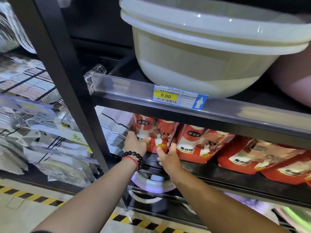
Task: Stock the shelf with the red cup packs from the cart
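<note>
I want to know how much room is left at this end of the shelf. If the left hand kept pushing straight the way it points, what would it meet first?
The left hand already grips the upright red cup pack. Pushed further in, that pack probably heads into the dark back of the shelf; depth there is unclear.

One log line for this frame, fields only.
step: placing red cup pack on shelf | left hand: grips pack | right hand: grips pack | row: other packs beside
</note>
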